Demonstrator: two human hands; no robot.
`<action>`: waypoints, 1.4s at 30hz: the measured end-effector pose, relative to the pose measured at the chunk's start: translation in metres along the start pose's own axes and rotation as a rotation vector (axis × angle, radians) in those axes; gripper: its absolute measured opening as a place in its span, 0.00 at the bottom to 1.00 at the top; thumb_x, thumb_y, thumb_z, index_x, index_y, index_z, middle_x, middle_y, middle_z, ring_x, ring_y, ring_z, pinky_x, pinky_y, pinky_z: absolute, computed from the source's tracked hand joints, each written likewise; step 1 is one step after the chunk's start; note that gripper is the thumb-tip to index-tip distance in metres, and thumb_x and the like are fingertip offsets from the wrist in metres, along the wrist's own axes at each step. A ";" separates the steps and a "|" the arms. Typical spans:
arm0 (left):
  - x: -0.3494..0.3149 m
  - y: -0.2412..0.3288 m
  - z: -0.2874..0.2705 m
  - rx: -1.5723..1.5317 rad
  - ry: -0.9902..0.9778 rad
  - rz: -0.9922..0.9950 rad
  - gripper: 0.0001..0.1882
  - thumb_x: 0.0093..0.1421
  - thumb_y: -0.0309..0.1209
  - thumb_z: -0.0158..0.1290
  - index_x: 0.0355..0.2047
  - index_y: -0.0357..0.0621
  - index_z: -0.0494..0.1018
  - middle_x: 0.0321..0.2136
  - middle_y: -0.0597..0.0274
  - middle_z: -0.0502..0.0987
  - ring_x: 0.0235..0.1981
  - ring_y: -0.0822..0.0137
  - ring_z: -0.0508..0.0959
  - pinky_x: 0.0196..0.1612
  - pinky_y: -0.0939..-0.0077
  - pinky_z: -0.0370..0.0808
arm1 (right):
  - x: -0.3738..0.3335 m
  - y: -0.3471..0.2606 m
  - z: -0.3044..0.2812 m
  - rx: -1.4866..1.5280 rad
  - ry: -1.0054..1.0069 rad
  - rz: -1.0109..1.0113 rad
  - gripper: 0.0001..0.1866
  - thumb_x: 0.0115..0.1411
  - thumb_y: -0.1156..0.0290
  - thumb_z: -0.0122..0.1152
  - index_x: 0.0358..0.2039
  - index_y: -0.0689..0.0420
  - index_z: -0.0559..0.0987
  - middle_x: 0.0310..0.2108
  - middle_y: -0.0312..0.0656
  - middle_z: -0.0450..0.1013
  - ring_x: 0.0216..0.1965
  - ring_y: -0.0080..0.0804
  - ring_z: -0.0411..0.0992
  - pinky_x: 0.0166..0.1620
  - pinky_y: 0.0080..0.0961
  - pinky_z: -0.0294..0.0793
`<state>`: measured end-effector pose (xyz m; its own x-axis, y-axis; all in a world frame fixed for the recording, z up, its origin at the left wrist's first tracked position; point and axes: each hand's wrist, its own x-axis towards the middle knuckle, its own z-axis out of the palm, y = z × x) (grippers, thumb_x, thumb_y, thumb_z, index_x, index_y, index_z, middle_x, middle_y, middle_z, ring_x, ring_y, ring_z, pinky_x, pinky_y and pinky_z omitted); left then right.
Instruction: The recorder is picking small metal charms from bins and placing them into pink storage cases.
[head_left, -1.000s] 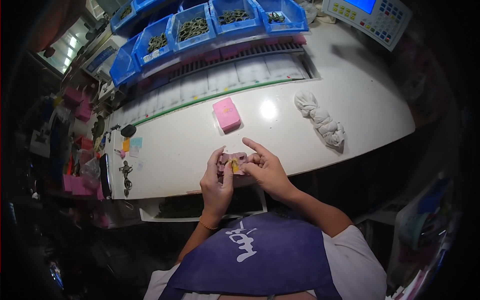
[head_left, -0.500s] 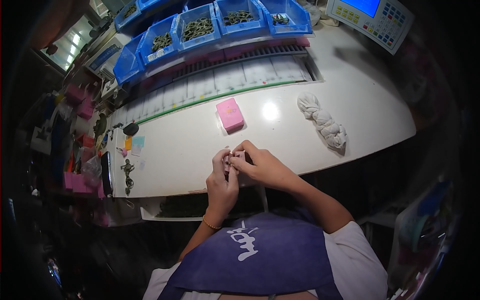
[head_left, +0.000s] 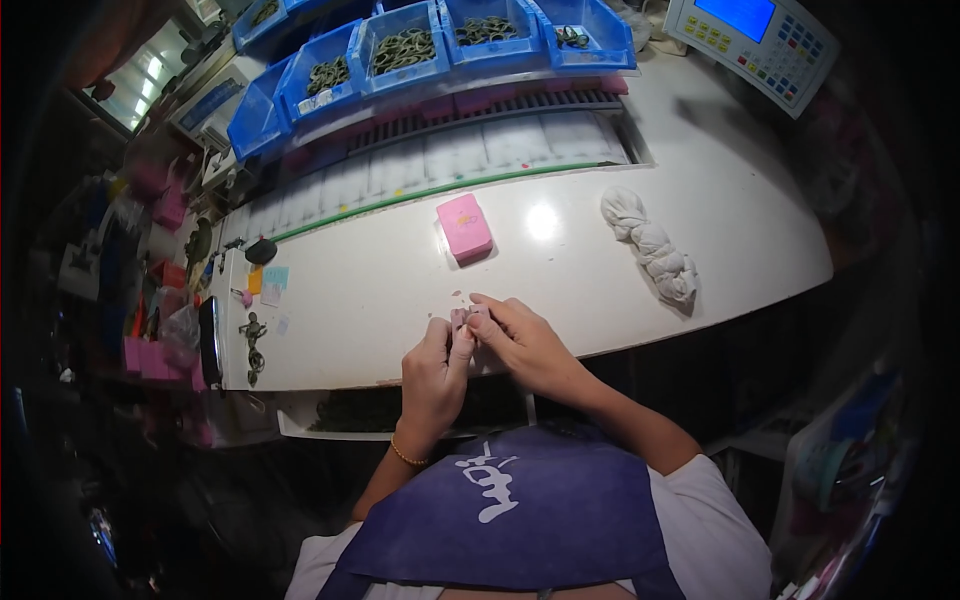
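Close to the front edge of the white table, my left hand (head_left: 430, 370) and my right hand (head_left: 528, 348) meet almost fingertip to fingertip. Pinched in the left fingers is a small pale-pink piece (head_left: 458, 317) with a dark spot. The right thumb and index finger grip another small pale-pink piece (head_left: 479, 311) right beside it. My fingers cover much of both, so I cannot tell their exact kind or whether they still join. Tiny pinkish crumbs (head_left: 457, 294) lie just beyond the fingertips. Farther off sits a pink rectangular block (head_left: 465, 228) with a small yellowish mark.
A twisted white cloth (head_left: 650, 250) lies on the right of the table (head_left: 360, 310). Blue bins (head_left: 405, 75) of greenish metal-looking pieces line the back, behind a green-edged strip (head_left: 440, 190). A keypad device (head_left: 755, 50) stands far right. Dark figure-like pieces (head_left: 254, 350) lie left.
The fingers have shifted and the left hand has turned slightly away, so both pink pieces show more clearly. The crumbs are more visible. The whole view has shifted slightly.
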<state>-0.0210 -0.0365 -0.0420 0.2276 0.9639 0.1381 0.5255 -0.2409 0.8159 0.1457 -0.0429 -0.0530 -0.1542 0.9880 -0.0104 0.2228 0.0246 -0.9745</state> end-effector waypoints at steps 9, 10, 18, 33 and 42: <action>0.004 -0.010 0.001 -0.113 -0.076 -0.010 0.17 0.73 0.37 0.45 0.32 0.34 0.69 0.20 0.50 0.75 0.20 0.64 0.76 0.26 0.69 0.70 | -0.027 -0.005 0.010 0.160 0.130 0.010 0.24 0.68 0.61 0.59 0.59 0.64 0.73 0.41 0.49 0.71 0.40 0.35 0.72 0.48 0.29 0.72; 0.004 -0.013 0.003 -0.146 -0.072 0.015 0.17 0.73 0.37 0.45 0.32 0.35 0.69 0.20 0.51 0.75 0.20 0.65 0.76 0.26 0.69 0.71 | -0.028 -0.003 0.011 0.195 0.131 -0.006 0.25 0.67 0.61 0.60 0.58 0.64 0.73 0.43 0.47 0.71 0.40 0.34 0.73 0.48 0.28 0.73; 0.005 -0.018 0.012 -0.357 -0.130 0.018 0.16 0.73 0.37 0.45 0.35 0.36 0.70 0.21 0.57 0.75 0.23 0.71 0.74 0.28 0.72 0.71 | -0.020 0.014 0.003 0.094 0.135 -0.058 0.24 0.63 0.57 0.66 0.48 0.65 0.77 0.40 0.44 0.70 0.38 0.31 0.73 0.44 0.27 0.74; 0.021 -0.017 0.007 -0.368 -0.313 -0.034 0.17 0.73 0.39 0.46 0.34 0.36 0.70 0.23 0.62 0.74 0.27 0.75 0.71 0.33 0.77 0.69 | -0.006 0.019 -0.005 0.176 0.178 -0.007 0.21 0.68 0.60 0.59 0.54 0.61 0.73 0.39 0.48 0.76 0.40 0.33 0.76 0.45 0.29 0.75; 0.018 -0.010 0.017 -0.343 -0.239 -0.052 0.16 0.72 0.38 0.47 0.34 0.36 0.71 0.21 0.60 0.76 0.24 0.73 0.73 0.30 0.75 0.70 | -0.006 0.026 0.005 0.041 0.251 -0.219 0.17 0.69 0.73 0.50 0.57 0.58 0.72 0.47 0.52 0.74 0.47 0.45 0.76 0.50 0.35 0.75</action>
<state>-0.0086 -0.0186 -0.0572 0.4131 0.9106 -0.0100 0.2473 -0.1016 0.9636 0.1476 -0.0488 -0.0793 0.0485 0.9668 0.2510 0.1711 0.2395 -0.9557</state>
